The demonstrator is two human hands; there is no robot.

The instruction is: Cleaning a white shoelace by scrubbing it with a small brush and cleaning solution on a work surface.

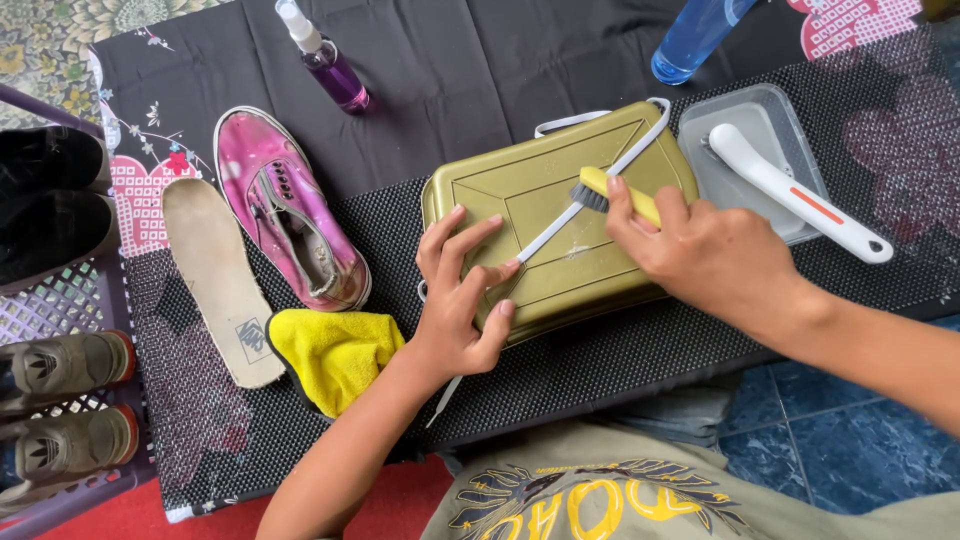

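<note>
Now shoelace (548,233) under left hand (462,300)

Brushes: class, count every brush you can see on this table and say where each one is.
2. A yellow-handled brush is in the right hand, on the olive tray; a white-handled brush lies in the clear container. Others may be out of view.

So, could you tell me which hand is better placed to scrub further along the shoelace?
Probably the right hand: it holds the yellow brush on the white shoelace, while the left hand pins it down.
</note>
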